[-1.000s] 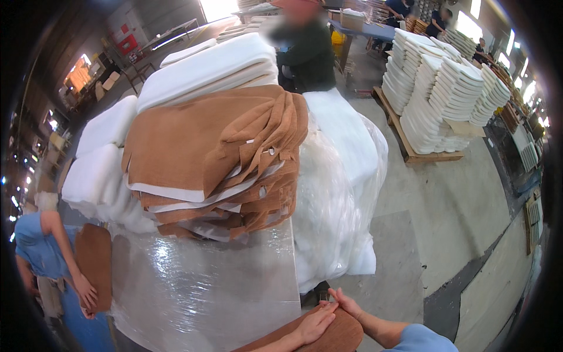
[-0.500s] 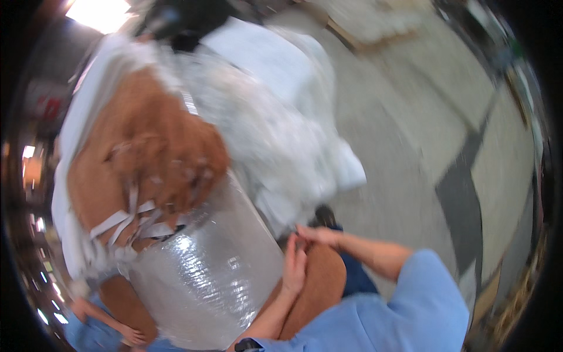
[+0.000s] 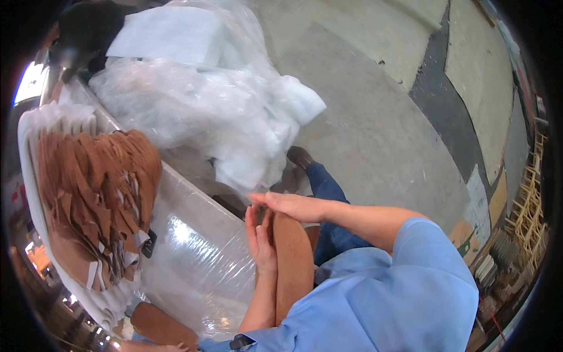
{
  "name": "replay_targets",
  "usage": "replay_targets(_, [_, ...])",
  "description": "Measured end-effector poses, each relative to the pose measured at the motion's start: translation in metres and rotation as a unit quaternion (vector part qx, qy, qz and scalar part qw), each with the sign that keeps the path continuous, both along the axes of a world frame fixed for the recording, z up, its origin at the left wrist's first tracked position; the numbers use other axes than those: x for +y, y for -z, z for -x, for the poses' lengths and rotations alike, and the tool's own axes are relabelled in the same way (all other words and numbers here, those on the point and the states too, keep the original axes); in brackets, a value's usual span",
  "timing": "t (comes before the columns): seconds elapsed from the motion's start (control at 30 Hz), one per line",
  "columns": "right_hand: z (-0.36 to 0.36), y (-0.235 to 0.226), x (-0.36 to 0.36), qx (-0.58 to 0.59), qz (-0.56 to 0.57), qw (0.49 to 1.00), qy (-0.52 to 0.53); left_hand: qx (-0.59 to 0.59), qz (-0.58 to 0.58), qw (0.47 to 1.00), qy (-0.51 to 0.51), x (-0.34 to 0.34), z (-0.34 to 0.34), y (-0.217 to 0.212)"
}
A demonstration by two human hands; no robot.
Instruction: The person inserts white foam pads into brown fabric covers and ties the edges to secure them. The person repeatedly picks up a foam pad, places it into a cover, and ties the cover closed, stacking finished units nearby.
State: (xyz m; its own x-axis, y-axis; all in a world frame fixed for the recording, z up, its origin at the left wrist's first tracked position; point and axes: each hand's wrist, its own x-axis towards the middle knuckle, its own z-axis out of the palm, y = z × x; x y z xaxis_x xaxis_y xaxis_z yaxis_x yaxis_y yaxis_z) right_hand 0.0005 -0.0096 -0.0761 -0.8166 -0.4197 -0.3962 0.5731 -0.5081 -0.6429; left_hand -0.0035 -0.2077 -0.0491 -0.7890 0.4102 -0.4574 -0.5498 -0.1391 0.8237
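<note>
The left hand point(image 3: 263, 242) stands upright with its fingers raised and slightly apart, along the left side of a long brown cushion point(image 3: 294, 267), while the right hand point(image 3: 291, 206) lies nearly flat over the cushion's far end, its fingers straight and pointing left toward the left fingertips; whether either one pinches the fabric, I cannot tell. The cushion runs from beneath the hands back to the person's blue shirt point(image 3: 410, 287), narrow side up, with the left forearm just beside it. Left of that forearm is the surface point(image 3: 193, 270), covered in shiny clear film; its straight edge slants from the upper left down to a spot close by the left fingers. Beyond the hands, a leg in blue jeans point(image 3: 328, 188) ends in a dark shoe point(image 3: 300, 156) on the grey floor point(image 3: 363, 111), which spreads wide ahead and to the right. Straight past the fingertips, a loose film-wrapped white bundle point(image 3: 193, 111) blocks the way forward. Farther left, a tall heap of brown covers point(image 3: 99, 193) crowds the surface's far part, with white pads point(image 3: 28, 132) behind. At the lower left, a co-worker's hand point(image 3: 176, 347) touches another brown cushion point(image 3: 161, 324). Wooden frames point(image 3: 529, 202) line the far right.
</note>
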Motion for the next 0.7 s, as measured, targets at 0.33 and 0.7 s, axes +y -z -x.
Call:
replay_targets(0.33, [0.040,-0.034,0.029,0.060,-0.343,0.890,-0.295,0.218,0.501,0.816,0.191,-0.183,-0.058,-0.095])
replay_targets(0.7, [0.028,-0.082,0.006,-0.142,-0.187,0.895,-0.379,-0.237,0.101,0.905,-0.338,-0.262,-0.260,-0.133])
